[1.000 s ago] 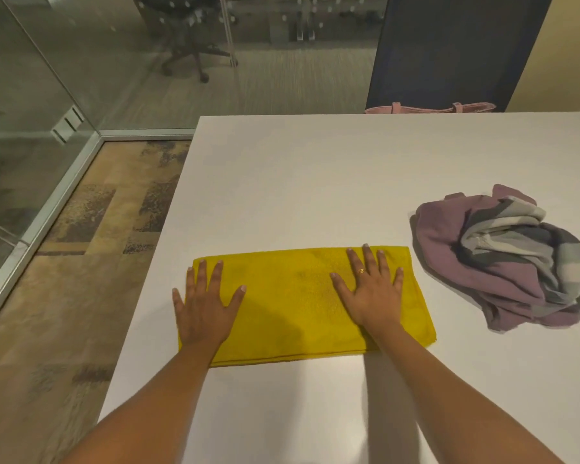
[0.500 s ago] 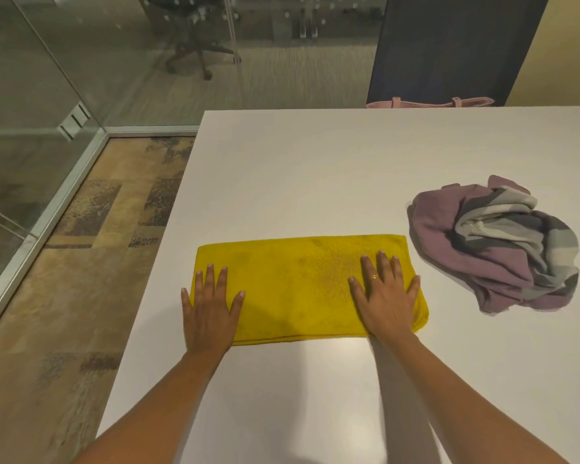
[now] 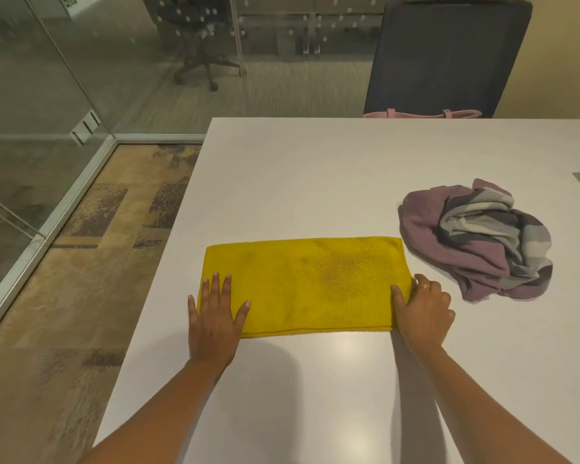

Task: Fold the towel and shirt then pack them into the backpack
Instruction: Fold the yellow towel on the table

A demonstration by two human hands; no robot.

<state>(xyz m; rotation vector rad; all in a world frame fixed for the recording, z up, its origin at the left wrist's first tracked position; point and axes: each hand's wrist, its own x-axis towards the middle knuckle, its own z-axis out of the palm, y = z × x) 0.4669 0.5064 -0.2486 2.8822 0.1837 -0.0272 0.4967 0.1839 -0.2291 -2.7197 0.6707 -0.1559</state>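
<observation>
Left hand (image 3: 213,321) flat on the left end of a folded yellow terry towel (image 3: 315,283), its grip apart with fingers straight, right hand (image 3: 422,309) with grip clamped on the towel's right edge, thumb on top, towel lying on a white bench (image 3: 315,169) near its left edge, crumpled purple and grey striped shirt (image 3: 476,239) just beside the towel's right end, dark office chair (image 3: 449,55) behind the bench.

Towel (image 3: 302,283): yellow, darker patch mid-right. Shirt (image 3: 476,239): mauve with grey, white, charcoal stripes. Table (image 3: 315,169): white. Chair (image 3: 442,55): dark navy.
</observation>
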